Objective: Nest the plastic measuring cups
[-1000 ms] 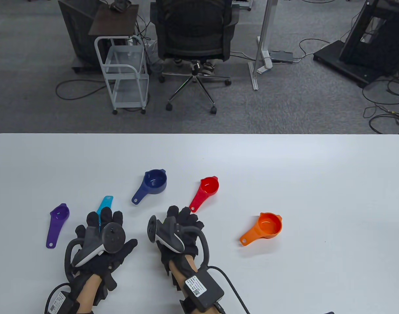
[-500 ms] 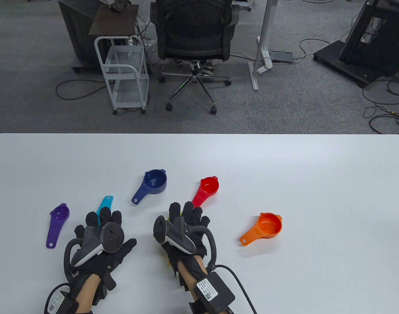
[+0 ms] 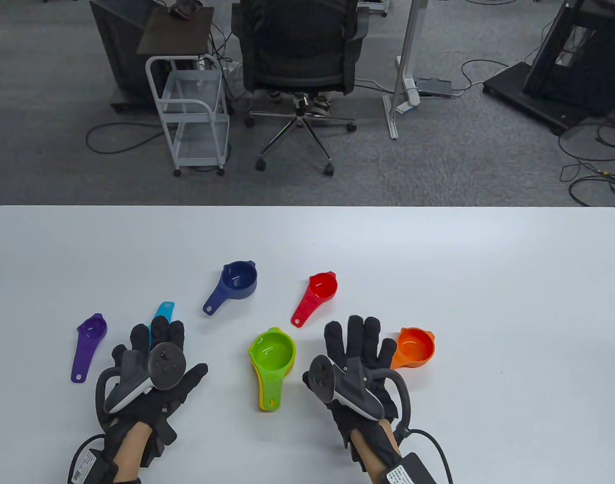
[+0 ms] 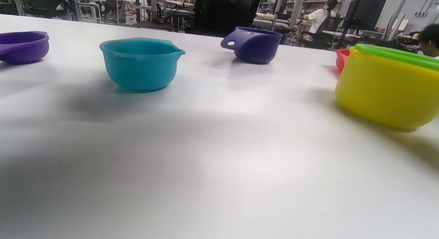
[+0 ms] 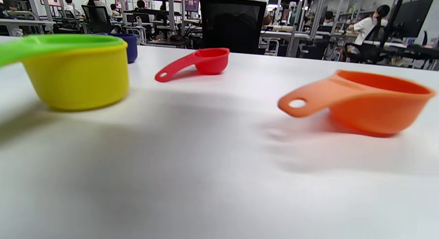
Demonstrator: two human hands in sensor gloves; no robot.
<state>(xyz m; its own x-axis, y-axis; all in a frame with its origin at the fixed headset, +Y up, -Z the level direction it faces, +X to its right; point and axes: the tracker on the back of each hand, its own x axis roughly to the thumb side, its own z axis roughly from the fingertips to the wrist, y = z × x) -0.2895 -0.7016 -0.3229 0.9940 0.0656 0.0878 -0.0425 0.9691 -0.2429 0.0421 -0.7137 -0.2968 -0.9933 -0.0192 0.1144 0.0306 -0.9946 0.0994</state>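
Observation:
A green cup (image 3: 272, 351) sits nested in a yellow cup (image 3: 268, 398) on the white table (image 3: 438, 262), between my hands; the pair shows in the left wrist view (image 4: 387, 88) and the right wrist view (image 5: 73, 71). The orange cup (image 3: 413, 348) (image 5: 363, 102) lies just right of my right hand (image 3: 360, 348), which is open, flat and empty and covers the cup's handle from above. My left hand (image 3: 154, 343) is open and empty, over the teal cup (image 3: 164, 310) (image 4: 140, 62). The navy (image 3: 237, 280), red (image 3: 317, 292) and purple (image 3: 88, 338) cups lie apart.
The table's far edge (image 3: 307, 206) borders a grey carpeted floor with an office chair (image 3: 300, 50), a white cart (image 3: 191, 111) and cables.
My right hand has moved right from over the green and yellow pair toward the orange cup, uncovering the pair. My left hand has barely moved.

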